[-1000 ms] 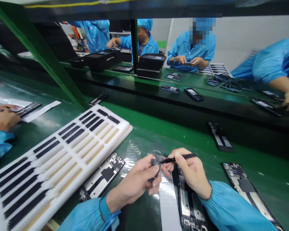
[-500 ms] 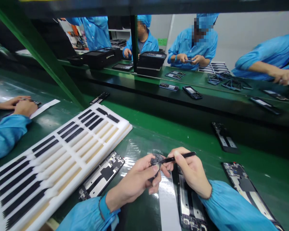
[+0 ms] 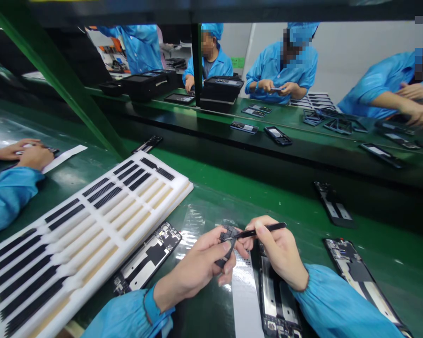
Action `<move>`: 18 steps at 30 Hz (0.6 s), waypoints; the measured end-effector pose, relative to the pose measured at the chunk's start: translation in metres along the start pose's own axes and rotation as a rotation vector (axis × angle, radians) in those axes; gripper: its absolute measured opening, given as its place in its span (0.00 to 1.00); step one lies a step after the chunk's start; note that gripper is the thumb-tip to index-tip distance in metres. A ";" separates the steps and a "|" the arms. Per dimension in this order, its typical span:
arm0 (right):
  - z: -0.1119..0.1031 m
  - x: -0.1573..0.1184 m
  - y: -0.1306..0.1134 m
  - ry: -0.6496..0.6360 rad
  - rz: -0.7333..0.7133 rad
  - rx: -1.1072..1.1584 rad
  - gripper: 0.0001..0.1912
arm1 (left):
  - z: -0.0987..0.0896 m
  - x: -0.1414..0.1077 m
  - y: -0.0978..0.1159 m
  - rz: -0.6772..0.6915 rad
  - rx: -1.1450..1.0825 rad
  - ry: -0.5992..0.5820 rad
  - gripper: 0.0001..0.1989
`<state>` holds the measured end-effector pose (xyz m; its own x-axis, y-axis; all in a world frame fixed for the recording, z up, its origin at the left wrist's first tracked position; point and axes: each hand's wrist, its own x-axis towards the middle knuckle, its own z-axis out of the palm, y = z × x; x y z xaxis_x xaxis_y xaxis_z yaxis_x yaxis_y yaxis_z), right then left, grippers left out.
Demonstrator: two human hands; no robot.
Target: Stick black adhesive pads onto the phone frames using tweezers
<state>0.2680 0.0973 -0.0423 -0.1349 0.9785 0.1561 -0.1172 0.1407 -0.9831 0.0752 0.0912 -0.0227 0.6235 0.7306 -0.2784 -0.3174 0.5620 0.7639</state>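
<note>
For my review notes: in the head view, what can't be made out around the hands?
Small black part: the left hand covers much of it; too small to identify.
Black tool: its tip is lost against that part, so its type is unclear.
Phone frame: the right hand covers its top, the bottom edge cuts it off.

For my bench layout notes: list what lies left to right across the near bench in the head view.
foam tray → phone board → left hand → small black part → black tweezers → right hand → second phone board
</note>
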 end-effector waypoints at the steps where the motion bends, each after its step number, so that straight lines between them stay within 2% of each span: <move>1: 0.000 0.000 0.000 0.001 -0.002 -0.004 0.13 | 0.000 0.000 0.000 0.002 -0.009 0.004 0.07; 12: -0.003 0.003 -0.006 -0.010 -0.037 -0.063 0.14 | -0.001 0.001 -0.003 0.023 -0.053 0.014 0.10; 18: -0.013 -0.004 -0.012 0.008 -0.166 -0.230 0.11 | -0.005 -0.003 -0.004 0.013 -0.005 -0.003 0.15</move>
<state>0.2830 0.0937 -0.0324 -0.1250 0.9403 0.3166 0.0899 0.3285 -0.9402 0.0709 0.0886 -0.0275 0.6213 0.7369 -0.2664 -0.3295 0.5542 0.7644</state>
